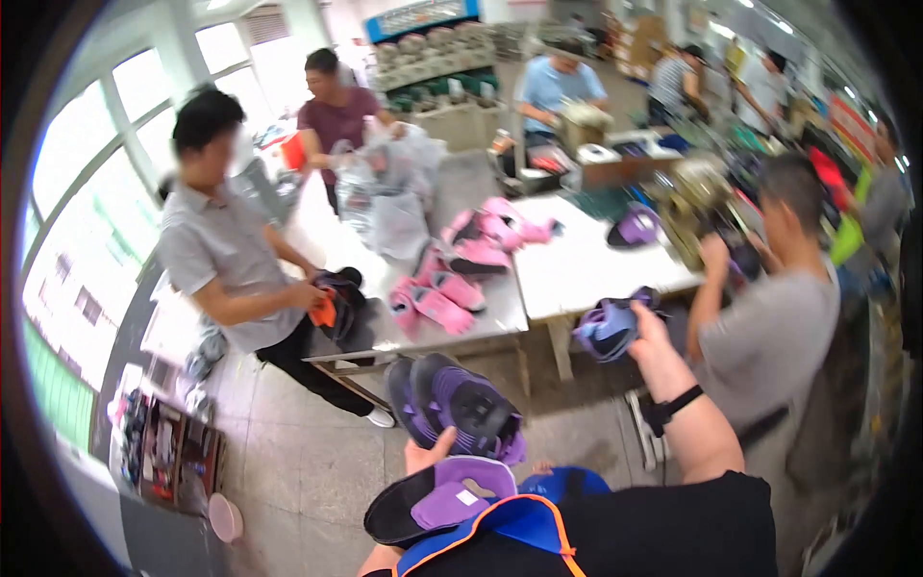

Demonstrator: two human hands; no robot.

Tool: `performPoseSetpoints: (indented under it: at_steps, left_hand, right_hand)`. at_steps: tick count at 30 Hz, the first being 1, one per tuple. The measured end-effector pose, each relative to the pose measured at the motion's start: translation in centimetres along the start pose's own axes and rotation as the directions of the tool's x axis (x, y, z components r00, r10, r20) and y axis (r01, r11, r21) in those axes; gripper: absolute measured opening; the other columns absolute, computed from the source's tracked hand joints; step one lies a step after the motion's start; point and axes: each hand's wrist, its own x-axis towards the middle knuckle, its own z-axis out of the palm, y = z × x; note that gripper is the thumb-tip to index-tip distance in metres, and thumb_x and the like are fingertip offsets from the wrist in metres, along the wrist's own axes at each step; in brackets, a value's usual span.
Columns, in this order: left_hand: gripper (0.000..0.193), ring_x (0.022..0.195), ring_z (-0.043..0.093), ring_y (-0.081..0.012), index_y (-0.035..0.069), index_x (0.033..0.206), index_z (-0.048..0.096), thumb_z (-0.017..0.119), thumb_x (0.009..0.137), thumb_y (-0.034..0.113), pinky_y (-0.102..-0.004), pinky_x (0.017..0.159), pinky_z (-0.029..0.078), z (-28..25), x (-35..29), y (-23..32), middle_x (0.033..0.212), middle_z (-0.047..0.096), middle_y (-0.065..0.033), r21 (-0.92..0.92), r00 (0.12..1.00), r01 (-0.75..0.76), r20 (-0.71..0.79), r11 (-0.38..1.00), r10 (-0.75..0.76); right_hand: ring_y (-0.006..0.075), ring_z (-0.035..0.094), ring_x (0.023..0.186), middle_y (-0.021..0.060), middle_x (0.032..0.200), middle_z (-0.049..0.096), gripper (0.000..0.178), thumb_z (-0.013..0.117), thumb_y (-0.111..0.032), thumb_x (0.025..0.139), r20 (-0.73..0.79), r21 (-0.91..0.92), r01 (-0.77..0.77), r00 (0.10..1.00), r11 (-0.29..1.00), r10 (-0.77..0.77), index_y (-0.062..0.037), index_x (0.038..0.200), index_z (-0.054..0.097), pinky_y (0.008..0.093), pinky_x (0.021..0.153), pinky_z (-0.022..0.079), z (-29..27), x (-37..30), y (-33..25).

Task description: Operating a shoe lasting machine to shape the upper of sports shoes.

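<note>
My left hand (430, 451) is closed on a bundle of black and purple shoe uppers (471, 404), held low in front of me. Another shoe upper, purple inside with a black rim (444, 500), rests over my left forearm. To the right, my outstretched right hand (652, 333) grips a purple and dark-blue shoe upper (606, 329) near the corner of the white table. My right wrist wears a black band (670, 409). The fingers of the left hand are partly hidden behind the bundle.
Pink shoe uppers (452, 288) lie on the metal table (481, 332) ahead, beside clear plastic bags (385, 183). A purple upper (636, 227) sits on the white table (567, 269). Co-workers (216, 231) stand around; one person (779, 288) is close on the right. A pink basin (225, 517) stands on the floor.
</note>
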Motion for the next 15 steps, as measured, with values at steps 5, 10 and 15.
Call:
performPoseSetpoints:
  at_steps: [5,10,15]
  left_hand:
    - [0.038,0.090,0.065,-0.0148,-0.003,0.114,0.062,0.076,0.082,0.011,-0.0301,0.082,0.052,3.3,9.4,1.7,0.104,0.069,-0.0090,0.119,0.997,0.019,-0.076,0.993,-0.010]
    - [0.036,0.089,0.065,-0.0151,-0.003,0.113,0.063,0.075,0.083,0.011,-0.0294,0.080,0.052,4.9,18.1,1.6,0.102,0.069,-0.0098,0.037,0.980,0.053,-0.192,0.998,-0.045]
    - [0.031,0.086,0.065,-0.0129,-0.001,0.108,0.066,0.077,0.081,0.010,-0.0294,0.077,0.053,7.2,28.1,0.1,0.100,0.070,-0.0078,-0.100,0.981,0.078,-0.171,0.992,-0.094]
  right_hand:
    - [0.0190,0.061,0.095,0.0091,0.111,0.061,0.034,0.054,-0.027,0.098,0.150,-0.390,0.605,0.786,0.694,-0.600,-0.0029,0.122,0.053,0.0333,0.084,0.048,14.8,10.6,-10.3]
    - [0.0098,0.055,0.086,0.0023,0.091,0.059,0.017,0.067,-0.005,0.085,0.869,-0.491,0.861,0.496,0.135,-0.001,-0.0072,0.101,0.061,0.0266,0.077,0.047,25.0,0.4,2.0]
    - [0.0256,0.063,0.087,0.0072,0.091,0.066,0.022,0.072,-0.020,0.083,0.769,-0.498,0.808,0.243,0.316,0.591,-0.0081,0.101,0.065,0.0336,0.079,0.050,25.4,-1.5,11.9]
